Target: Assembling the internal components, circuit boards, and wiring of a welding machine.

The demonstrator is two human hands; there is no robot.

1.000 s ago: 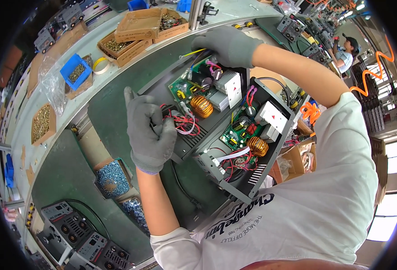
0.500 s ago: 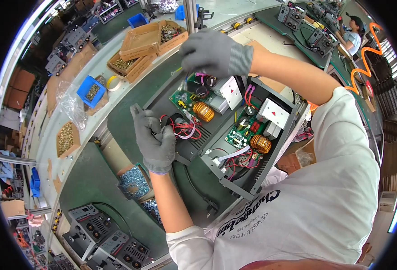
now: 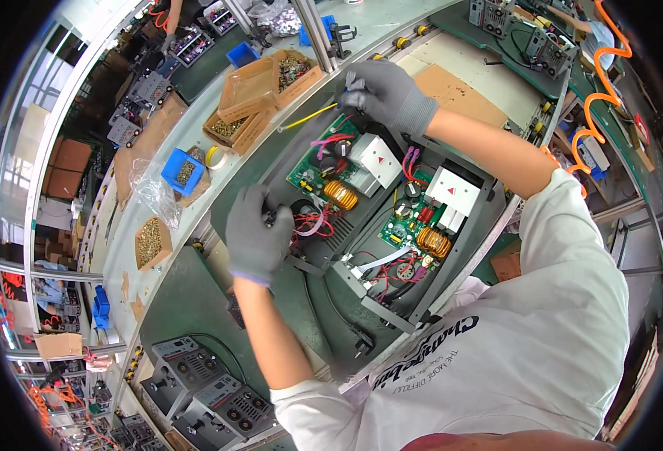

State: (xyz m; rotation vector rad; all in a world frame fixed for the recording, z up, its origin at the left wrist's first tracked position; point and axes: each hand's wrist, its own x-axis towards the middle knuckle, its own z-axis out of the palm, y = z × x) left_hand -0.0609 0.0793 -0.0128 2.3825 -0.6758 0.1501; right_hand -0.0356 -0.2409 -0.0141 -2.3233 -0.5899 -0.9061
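Note:
Two open dark grey metal housings lie side by side, each with a green circuit board, copper-wound coil and white-faced heat sink. The left housing (image 3: pixel 340 239) is under both my gloved hands; the right housing (image 3: pixel 431 312) lies nearer my body. At the left housing's near left corner, my left hand (image 3: pixel 258 234) is curled closed beside red wires (image 3: pixel 330 228); what its fingers hold is hidden. Over that housing's far end, my right hand (image 3: pixel 388 94) has its fingers pinched together. A yellow wire (image 3: pixel 309 118) runs toward these fingers; I cannot tell whether they hold it.
Cardboard boxes of small metal parts (image 3: pixel 252 86), a blue bin (image 3: pixel 183 171) and a screw box (image 3: pixel 152 242) line the left bench. Finished-looking grey units (image 3: pixel 215 387) stand at lower left. An orange coiled hose (image 3: pixel 598 98) hangs at right. A power cord (image 3: pixel 350 331) lies near the housings.
My whole view has shifted. My right hand has turned, its fingers now drawn up, and the yellow wire shows more. The left hand's raised finger has curled in. Boxes of bluish parts no longer show.

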